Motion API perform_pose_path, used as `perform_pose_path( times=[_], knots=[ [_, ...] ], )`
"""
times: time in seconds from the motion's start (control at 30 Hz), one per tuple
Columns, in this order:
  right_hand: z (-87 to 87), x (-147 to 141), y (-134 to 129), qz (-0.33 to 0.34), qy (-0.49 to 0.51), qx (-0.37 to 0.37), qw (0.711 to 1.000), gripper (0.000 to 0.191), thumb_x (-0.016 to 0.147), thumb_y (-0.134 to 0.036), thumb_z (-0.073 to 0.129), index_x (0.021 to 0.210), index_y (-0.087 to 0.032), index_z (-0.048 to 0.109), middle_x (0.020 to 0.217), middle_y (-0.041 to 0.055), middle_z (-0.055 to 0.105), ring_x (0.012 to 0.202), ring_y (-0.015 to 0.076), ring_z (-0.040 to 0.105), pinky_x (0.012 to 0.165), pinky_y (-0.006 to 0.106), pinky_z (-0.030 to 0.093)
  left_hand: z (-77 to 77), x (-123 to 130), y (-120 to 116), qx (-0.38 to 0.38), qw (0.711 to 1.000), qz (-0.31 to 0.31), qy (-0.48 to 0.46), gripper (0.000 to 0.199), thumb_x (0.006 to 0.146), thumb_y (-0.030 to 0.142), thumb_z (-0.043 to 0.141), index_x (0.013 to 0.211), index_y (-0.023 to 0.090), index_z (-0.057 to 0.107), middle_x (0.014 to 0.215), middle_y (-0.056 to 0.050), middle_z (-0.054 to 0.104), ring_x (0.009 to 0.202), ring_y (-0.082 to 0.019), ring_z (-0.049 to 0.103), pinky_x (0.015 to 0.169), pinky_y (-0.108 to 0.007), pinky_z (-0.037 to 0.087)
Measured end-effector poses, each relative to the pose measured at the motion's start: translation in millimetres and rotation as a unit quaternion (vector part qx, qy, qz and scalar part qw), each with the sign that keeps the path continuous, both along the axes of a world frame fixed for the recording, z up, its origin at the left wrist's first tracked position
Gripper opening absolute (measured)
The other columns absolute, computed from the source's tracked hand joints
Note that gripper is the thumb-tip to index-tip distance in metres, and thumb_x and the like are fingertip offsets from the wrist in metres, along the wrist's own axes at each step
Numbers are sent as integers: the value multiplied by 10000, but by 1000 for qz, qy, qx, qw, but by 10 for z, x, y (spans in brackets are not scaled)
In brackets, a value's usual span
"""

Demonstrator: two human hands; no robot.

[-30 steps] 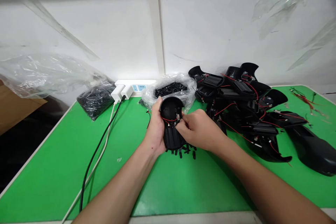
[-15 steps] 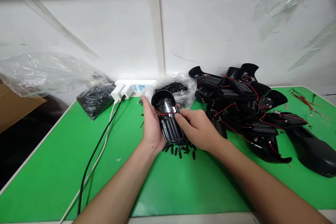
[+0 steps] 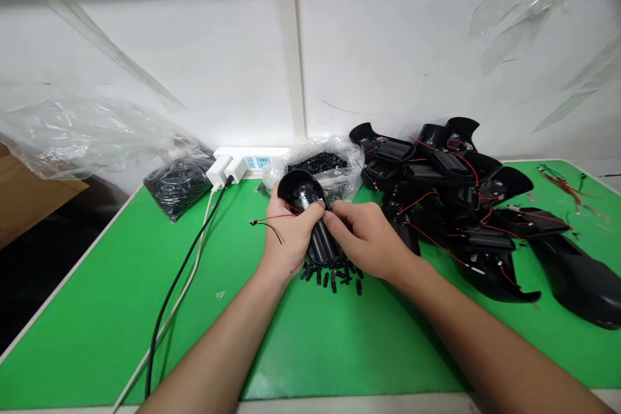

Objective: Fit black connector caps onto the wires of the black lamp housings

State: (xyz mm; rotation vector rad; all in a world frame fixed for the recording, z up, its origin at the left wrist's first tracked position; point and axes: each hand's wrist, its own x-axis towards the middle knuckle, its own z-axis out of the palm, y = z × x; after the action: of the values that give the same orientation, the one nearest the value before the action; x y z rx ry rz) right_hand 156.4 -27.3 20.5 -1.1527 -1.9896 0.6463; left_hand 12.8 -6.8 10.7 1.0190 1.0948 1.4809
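Note:
Between both hands, above the green table, is a black plastic housing (image 3: 324,242) with ribbed, battery-bay-like channels and a curved, hollow upper end. My left hand (image 3: 290,233) is wrapped round its left side, the thumb laid across the middle. My right hand (image 3: 366,233) grips the right edge, thumb and forefinger pinched close to the left thumb; whether a small part sits between them is hidden. A thin red and black wire (image 3: 272,217) sticks out leftward over my left hand, with a small connector at its end. Small black plastic pieces (image 3: 334,279) lie loose under the housing.
Similar black housings with red wires are heaped (image 3: 446,187) at the right. Behind my hands stands an open clear bag (image 3: 356,165) of small black parts. A power strip (image 3: 272,156) with white plugs, cables (image 3: 177,284) and another filled bag (image 3: 179,184) are at the left.
My left thumb has moved from the housing's outer side across its middle. The wire now extends left over my left hand. My right hand has stayed at the right edge.

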Motion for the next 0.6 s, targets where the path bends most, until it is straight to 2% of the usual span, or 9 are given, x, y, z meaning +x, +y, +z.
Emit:
perform_pose_path(
  times=[0.23,0.37,0.5,0.6],
  knots=[
    [-30,-25,-28,12,12,24,1000,380,1029,-289,469,679,-212,341,591,-43,389,549,96,357,572,278,227,30,-5,-7,-13,1000,9,8,544,620,179,783,1127,179,584,882,8,653,750,-114,592,714,-249,501],
    [-25,-19,-50,20,54,4,998,406,1047,-337,478,680,-200,371,608,-43,386,567,92,354,572,273,237,73,8,-31,-29,999,2,-22,525,616,192,798,1103,178,600,895,5,673,767,-112,612,719,-240,509],
    [-26,-50,-56,-2,179,-91,980,479,1058,-481,466,679,-194,411,624,-42,364,574,94,352,542,255,249,149,20,-80,-81,989,-36,-118,401,645,247,801,992,167,616,890,-11,700,737,-127,639,669,-255,524],
    [-29,-124,-34,-14,306,-215,927,442,988,-530,566,715,-188,501,636,-41,411,565,99,403,510,228,307,196,20,-96,-115,974,-57,-187,395,680,287,814,1008,186,617,891,0,703,741,-125,656,699,-263,542]
  ],
)
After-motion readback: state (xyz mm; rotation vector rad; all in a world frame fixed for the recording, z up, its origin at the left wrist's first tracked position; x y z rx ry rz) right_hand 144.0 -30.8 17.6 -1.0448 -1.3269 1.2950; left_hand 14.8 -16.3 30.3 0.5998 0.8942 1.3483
